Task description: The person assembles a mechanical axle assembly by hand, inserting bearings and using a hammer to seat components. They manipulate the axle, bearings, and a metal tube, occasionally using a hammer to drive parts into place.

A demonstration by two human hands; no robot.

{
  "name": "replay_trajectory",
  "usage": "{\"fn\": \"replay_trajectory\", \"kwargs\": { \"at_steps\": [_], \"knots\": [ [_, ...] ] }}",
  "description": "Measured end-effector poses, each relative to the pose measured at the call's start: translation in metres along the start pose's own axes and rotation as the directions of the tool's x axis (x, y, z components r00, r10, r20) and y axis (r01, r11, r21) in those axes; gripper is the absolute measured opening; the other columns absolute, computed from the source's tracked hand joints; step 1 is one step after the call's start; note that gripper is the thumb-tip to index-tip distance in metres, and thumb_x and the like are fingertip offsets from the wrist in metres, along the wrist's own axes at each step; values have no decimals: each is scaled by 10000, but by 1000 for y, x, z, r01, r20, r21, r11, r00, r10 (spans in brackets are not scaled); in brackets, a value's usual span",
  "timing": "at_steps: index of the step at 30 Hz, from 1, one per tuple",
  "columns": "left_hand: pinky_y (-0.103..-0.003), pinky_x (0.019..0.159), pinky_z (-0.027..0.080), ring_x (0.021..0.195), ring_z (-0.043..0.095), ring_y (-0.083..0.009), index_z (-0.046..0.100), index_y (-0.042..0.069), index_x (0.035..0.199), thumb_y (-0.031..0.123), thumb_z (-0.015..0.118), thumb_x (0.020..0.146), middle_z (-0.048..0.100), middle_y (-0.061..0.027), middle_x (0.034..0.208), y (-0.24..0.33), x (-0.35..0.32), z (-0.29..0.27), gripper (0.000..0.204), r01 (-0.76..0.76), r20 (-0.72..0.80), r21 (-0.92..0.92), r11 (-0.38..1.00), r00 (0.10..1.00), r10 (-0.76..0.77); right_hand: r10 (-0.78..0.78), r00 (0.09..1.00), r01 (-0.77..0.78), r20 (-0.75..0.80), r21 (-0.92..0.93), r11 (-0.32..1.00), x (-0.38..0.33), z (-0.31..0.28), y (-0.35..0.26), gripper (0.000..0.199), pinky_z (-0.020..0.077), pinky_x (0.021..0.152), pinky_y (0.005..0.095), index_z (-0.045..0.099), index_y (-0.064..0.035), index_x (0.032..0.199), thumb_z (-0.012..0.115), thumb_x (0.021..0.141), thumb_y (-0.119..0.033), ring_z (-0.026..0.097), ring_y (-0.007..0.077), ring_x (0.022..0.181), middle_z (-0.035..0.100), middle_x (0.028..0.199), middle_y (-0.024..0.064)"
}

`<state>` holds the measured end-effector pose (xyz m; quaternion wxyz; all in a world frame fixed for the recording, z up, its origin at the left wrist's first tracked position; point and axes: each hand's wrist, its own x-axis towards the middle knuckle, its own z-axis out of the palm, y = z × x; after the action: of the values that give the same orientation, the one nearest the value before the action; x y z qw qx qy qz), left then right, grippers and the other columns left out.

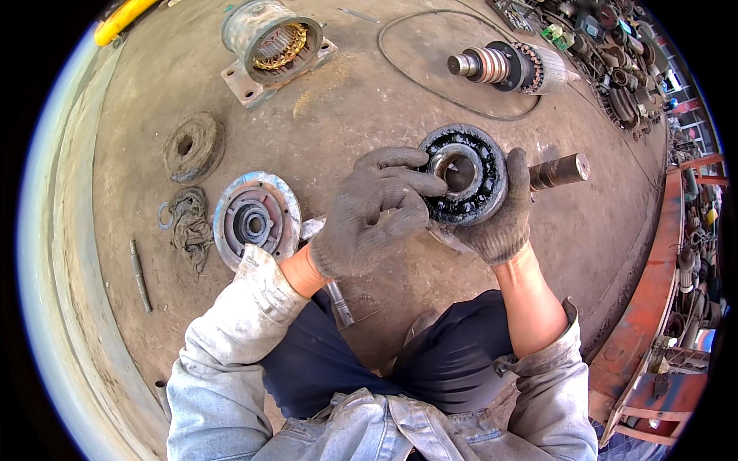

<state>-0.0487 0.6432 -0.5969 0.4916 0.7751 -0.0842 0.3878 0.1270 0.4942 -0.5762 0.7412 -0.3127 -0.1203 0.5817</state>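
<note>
A large ball bearing (486, 184), its race packed with shiny black grease, is tilted up in front of me. My right hand (503, 223) in a dark grey glove holds it, with the thumb along the right edge and the other fingers hidden behind. My left hand (369, 215), gloved too, is at the bearing's left side with its fingers apart and stretched out. One fingertip reaches the inner ring. Beyond my right thumb a thick metal shaft end (561, 170) sticks out. Left of my left wrist lies a round motor end cover (286, 209).
A motor housing with copper windings (250, 50) stands at the far left. A rotor with rings (500, 67) lies at the far right beside a looped cable (384, 61). A dirty disc (201, 157), a rag (190, 219) and a rod (139, 276) are leftward. A red metal beam (642, 292) borders the right.
</note>
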Motion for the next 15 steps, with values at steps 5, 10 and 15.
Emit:
{"fn": "replay_trajectory", "kwargs": {
  "at_steps": [5, 10, 15],
  "knots": [
    [-467, 1120, 426, 1332, 538, -277, 678, 5, 1124, 144, 600, 1028, 753, -112, 1153, 2, -4, 8, 186, 123, -88, -595, 794, 972, -216, 20, 1000, -20, 21, 23, 1000, 3, 0, -1, 905, 479, 1065, 627, 532, -136, 1488, 541, 894, -819, 572, 374, 1304, 580, 1461, 149],
    [-453, 1125, 425, 1354, 527, -283, 697, 34, 1155, 147, 669, 981, 719, -137, 1213, 10, -8, 8, 209, 218, -14, -379, 899, 970, -241, 35, 992, -43, 124, 57, 997, 5, -6, -3, 876, 473, 1081, 613, 551, -130, 1468, 529, 911, -806, 574, 375, 1299, 591, 1448, 147],
    [-441, 1125, 424, 1357, 530, -283, 688, 64, 1189, 161, 708, 960, 642, -162, 1331, 10, -5, 11, 249, 244, -9, -325, 914, 965, -261, 54, 996, -58, 64, 66, 996, 5, -4, -1, 846, 485, 1073, 593, 587, -123, 1436, 515, 927, -795, 590, 360, 1278, 610, 1428, 141]
  ]
}}
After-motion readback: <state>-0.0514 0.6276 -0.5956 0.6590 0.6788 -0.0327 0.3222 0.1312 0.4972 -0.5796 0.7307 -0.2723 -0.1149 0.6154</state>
